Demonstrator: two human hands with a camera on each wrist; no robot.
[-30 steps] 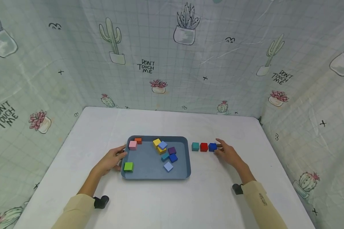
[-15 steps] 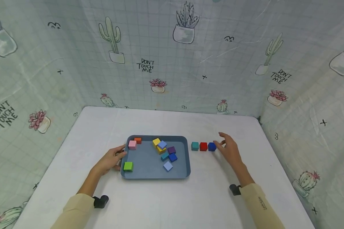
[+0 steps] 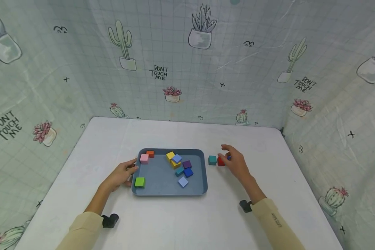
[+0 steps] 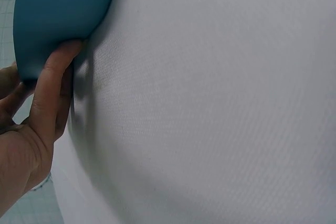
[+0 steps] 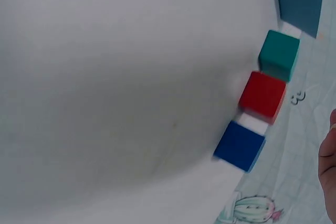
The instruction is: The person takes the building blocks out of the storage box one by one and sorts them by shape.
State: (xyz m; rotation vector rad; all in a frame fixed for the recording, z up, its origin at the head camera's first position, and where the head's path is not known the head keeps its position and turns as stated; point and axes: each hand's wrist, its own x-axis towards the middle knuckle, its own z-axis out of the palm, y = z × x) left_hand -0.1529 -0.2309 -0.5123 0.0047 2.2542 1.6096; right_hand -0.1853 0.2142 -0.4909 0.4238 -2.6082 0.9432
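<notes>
My left hand [image 3: 121, 175] grips the left rim of a blue-grey tray [image 3: 159, 190]; in the left wrist view its fingers lie against the tray's outer wall [image 4: 63, 9]. To the right of the tray stand a teal cube [image 3: 212, 160], a red cube [image 3: 221, 161] and a blue cube [image 5: 240, 146] in a row. Over the red and blue cubes hovers my right hand [image 3: 238, 166], thumb and index finger apart with nothing held. It partly covers those two cubes in the head view. The right wrist view shows only a bit of the hand [image 5: 329, 166], apart from the cubes.
Inside the tray lie a green cube [image 3: 140, 182], a pink cube [image 3: 144, 159], an orange block [image 3: 150, 153] and a loose group of yellow, purple and blue blocks [image 3: 186, 164]. The white table [image 3: 175, 222] is backed by a cactus-print curtain [image 3: 175, 52].
My right hand has drawn back from beside the blue cube, then moved left above the blue and red cubes. The left hand and tray stay where they were.
</notes>
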